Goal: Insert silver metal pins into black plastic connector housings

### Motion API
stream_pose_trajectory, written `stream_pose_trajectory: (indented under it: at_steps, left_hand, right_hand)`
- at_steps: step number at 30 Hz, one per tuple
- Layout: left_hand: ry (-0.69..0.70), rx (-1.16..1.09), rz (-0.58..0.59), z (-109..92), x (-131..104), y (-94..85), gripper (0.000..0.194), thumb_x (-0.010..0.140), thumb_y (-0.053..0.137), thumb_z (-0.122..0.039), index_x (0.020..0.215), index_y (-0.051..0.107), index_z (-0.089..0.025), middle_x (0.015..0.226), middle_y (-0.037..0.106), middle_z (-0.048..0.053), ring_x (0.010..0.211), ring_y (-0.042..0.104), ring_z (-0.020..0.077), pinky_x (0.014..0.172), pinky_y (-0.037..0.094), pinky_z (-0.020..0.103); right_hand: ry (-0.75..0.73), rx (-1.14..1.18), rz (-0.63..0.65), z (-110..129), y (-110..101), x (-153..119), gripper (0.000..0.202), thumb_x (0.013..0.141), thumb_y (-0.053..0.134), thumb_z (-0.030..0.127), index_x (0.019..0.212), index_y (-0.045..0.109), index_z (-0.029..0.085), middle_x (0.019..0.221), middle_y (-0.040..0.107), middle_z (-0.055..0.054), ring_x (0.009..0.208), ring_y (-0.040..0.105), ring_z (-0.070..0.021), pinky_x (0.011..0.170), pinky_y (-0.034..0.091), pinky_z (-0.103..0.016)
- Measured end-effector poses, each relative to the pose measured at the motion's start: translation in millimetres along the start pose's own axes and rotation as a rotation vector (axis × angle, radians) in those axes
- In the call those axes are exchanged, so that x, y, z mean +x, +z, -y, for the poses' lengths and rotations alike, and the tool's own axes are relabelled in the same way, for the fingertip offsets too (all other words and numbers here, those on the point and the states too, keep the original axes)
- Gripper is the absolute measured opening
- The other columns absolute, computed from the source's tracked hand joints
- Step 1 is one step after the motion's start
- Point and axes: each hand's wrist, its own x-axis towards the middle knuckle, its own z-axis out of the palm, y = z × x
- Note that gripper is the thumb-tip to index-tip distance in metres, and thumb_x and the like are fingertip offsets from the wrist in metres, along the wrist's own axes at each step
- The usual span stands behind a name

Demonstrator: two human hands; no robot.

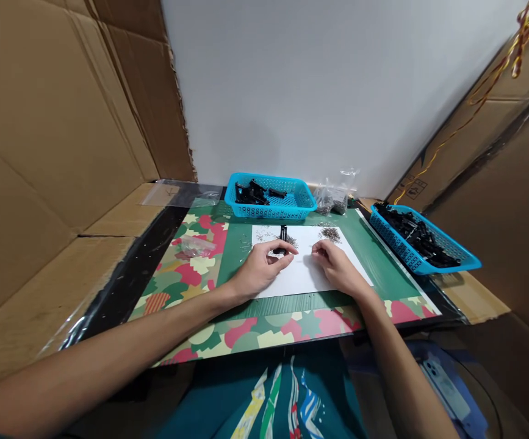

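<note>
Over the white sheet (291, 281), my left hand (264, 264) has its thumb and index finger apart, beside a slim black part (283, 234); whether any finger grips that part cannot be made out. To the right, my right hand (332, 263) has its fingers pinched together near the sheet; anything between the fingertips is hidden or too small to see. A pile of small brownish metal pieces (331, 234) lies just beyond my right hand. Another small pile (290, 241) sits behind my left fingers, with loose bits (266, 233) to its left.
A blue basket (271, 211) with black parts stands at the back. Another blue basket (417, 259), full of black parts, is on the right. Plastic bags (337, 198) stand behind the sheet; a clear bag (195, 246) lies left. Cardboard walls (39, 122) flank the table.
</note>
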Motion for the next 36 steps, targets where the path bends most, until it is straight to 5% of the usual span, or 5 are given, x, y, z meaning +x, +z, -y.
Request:
stream_pose_trajectory:
  at_steps: [6, 14, 27, 36]
  left_hand:
    - [0.058, -0.055, 0.005, -11, -10, 1.8, 0.03, 0.089, 0.082, -0.041, 0.104, 0.075, -0.016, 0.097, 0.073, 0.006, 0.07, 0.061, 0.0124, 0.055, 0.045, 0.02]
    - [0.045, -0.13, 0.007, -26, -24, 9.0, 0.03, 0.086, 0.086, -0.04, 0.096, 0.073, -0.015, 0.093, 0.072, 0.005, 0.076, 0.067, 0.0149, 0.067, 0.054, 0.024]
    - [0.109, -0.02, 0.033, -26, -31, 10.1, 0.025, 0.088, 0.085, -0.036, 0.097, 0.074, -0.016, 0.095, 0.071, 0.004, 0.074, 0.064, 0.013, 0.065, 0.052, 0.022]
    - [0.054, -0.074, 0.009, -32, -25, 3.8, 0.03, 0.083, 0.088, -0.04, 0.087, 0.075, -0.013, 0.083, 0.069, 0.003, 0.067, 0.057, 0.0111, 0.06, 0.046, 0.022]
  right_hand:
    - [0.147, 0.623, -0.119, 40, 20, -32, 0.028, 0.098, 0.066, 0.049, 0.094, 0.059, 0.022, 0.083, 0.049, 0.001, 0.072, 0.041, -0.0161, 0.065, 0.035, -0.028]
    - [0.267, 1.09, 0.063, 61, 44, -41, 0.032, 0.09, 0.079, 0.048, 0.09, 0.066, 0.018, 0.078, 0.042, 0.003, 0.067, 0.028, -0.0127, 0.06, 0.025, -0.027]
    - [0.235, 1.075, 0.068, 62, 43, -43, 0.028, 0.09, 0.08, 0.046, 0.096, 0.074, 0.02, 0.082, 0.048, 0.0, 0.069, 0.03, -0.0136, 0.063, 0.027, -0.028]
    - [0.245, 1.027, -0.076, 61, 41, -43, 0.028, 0.086, 0.082, 0.046, 0.089, 0.082, 0.018, 0.068, 0.044, 0.003, 0.064, 0.025, -0.0125, 0.06, 0.022, -0.029]
